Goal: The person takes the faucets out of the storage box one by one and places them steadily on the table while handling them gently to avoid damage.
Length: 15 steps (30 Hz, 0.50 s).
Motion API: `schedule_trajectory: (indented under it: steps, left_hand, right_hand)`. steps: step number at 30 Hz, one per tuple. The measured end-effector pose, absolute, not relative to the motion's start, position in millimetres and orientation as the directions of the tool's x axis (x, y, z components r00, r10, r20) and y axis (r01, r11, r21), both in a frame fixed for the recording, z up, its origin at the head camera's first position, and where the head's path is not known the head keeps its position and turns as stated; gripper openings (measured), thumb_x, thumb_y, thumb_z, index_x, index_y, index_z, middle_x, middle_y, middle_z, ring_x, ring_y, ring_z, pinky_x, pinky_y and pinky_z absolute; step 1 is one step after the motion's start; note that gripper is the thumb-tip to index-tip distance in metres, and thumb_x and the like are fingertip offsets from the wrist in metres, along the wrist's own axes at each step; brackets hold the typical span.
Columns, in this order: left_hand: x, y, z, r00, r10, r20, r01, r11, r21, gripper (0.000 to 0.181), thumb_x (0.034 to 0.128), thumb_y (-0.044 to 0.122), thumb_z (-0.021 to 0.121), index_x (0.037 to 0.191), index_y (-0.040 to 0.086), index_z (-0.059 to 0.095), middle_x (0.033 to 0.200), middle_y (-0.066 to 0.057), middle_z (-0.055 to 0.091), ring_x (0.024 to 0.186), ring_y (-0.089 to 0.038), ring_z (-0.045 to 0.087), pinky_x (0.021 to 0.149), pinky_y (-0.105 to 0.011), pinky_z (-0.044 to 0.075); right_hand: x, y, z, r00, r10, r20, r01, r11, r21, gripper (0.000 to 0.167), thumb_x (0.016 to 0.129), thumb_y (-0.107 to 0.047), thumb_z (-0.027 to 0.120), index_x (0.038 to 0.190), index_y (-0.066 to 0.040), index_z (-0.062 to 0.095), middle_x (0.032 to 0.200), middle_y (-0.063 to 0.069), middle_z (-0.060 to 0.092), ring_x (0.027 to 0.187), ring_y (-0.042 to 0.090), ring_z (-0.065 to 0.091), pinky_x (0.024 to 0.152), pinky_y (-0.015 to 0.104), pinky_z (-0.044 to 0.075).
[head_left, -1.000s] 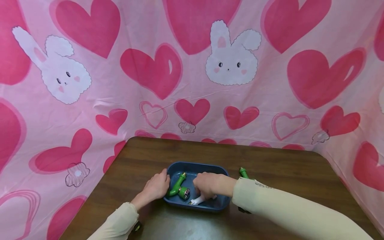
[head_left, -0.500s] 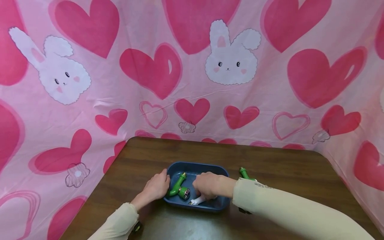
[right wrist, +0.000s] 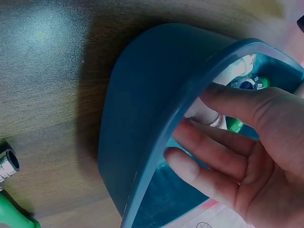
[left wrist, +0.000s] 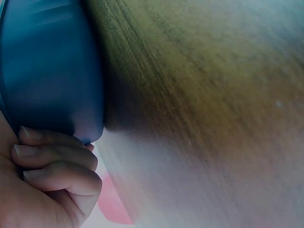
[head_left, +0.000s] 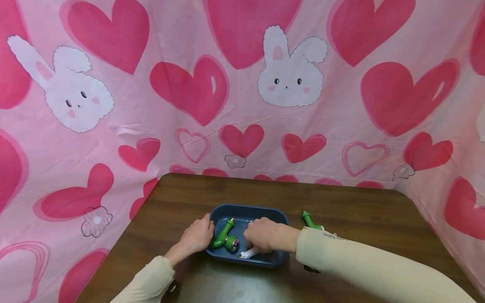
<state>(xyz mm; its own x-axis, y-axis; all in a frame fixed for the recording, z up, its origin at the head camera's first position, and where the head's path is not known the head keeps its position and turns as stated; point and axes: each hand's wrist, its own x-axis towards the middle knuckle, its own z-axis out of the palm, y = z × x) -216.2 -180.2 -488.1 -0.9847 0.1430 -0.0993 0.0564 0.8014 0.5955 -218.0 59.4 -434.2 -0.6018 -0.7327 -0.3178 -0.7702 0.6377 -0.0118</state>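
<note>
A blue plastic basin point(head_left: 246, 262) stands on the table. My left hand point(head_left: 195, 236) grips its left end; in the left wrist view the fingers point(left wrist: 59, 154) curl against the outer wall point(left wrist: 52, 71). Inside the basin, on the left, lies a green plastic tap point(head_left: 227, 237) with a brass-coloured threaded end. My right hand point(head_left: 263, 233) reaches in on the right side and holds a white plastic tap point(head_left: 249, 253) low in the basin. The right wrist view shows the white tap point(right wrist: 202, 113) between thumb and fingers, partly covered by them and by the rim.
Another green tap point(head_left: 308, 219) lies on the wooden table point(head_left: 212, 189) to the right of the basin, partly hidden behind the right sleeve. A pink cloth point(head_left: 242, 113) with hearts and rabbits hangs around the table.
Both hands and the basin stay almost where they were. The right hand shifts only very slightly over the white tap, and the head view drifts a little.
</note>
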Motion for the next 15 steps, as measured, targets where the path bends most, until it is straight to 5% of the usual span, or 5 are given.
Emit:
schedule_trajectory:
  steps: [15]
  left_hand:
    - [-217.0,-181.4,-488.6,-0.985,0.145,-0.089,0.066,0.807,0.587,0.04,0.1109,0.018,0.051,0.14,-0.009,0.05,0.075,-0.008,0.053,0.061,-0.02,0.056,0.054,-0.034,0.049]
  right_hand:
    - [-216.8,66.4,-428.1,-0.601,-0.713,-0.362,-0.775,0.631,0.042,0.017,0.089,-0.023,0.088,0.103,-0.03,0.085,0.09,-0.013,0.074,0.069,0.007,0.058,0.069,0.023,0.051]
